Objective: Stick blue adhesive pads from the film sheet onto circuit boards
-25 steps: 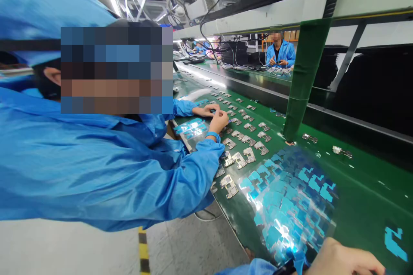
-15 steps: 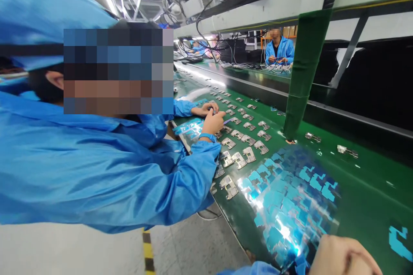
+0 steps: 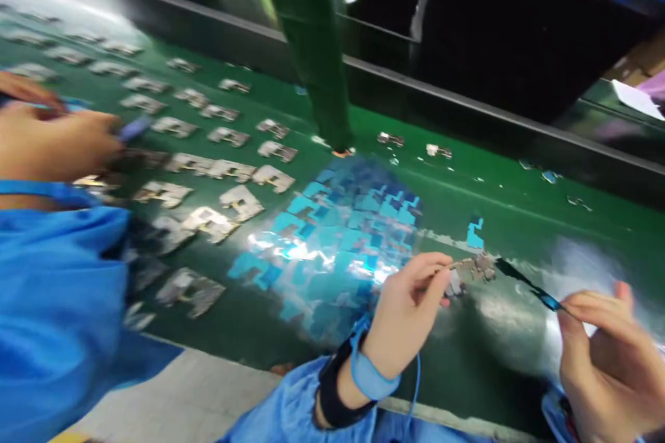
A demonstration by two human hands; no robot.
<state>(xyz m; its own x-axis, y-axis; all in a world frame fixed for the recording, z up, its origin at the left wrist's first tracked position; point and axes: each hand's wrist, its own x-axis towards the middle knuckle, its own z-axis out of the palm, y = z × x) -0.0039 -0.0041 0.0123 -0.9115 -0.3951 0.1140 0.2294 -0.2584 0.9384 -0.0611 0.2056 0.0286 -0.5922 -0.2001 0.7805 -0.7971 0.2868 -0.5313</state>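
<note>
My left hand (image 3: 402,315), with a blue strap round its wrist, pinches a small metal part (image 3: 481,268) over the green mat (image 3: 499,374). To its right, my right hand (image 3: 607,353) grips a thin dark strip of film with a bluish sheen (image 3: 527,285). The strip's far end comes close to the metal part; whether they touch, I cannot tell. Beside my left hand lie overlapping clear sheets with blue cut-out film pieces (image 3: 316,242). A single blue film piece (image 3: 474,232) rests on the mat beyond the metal part.
Several metal parts (image 3: 228,169) lie in rows on the left. A co-worker's hand (image 3: 57,142) and blue sleeve (image 3: 57,318) reach in there. Behind the sheets stands a green-wrapped post (image 3: 312,48). A dark ledge (image 3: 441,104) runs along the back.
My view has swung right and down, bringing both my hands into sight. The co-worker now sits at the left edge. The metal part and film strip in my hands now show.
</note>
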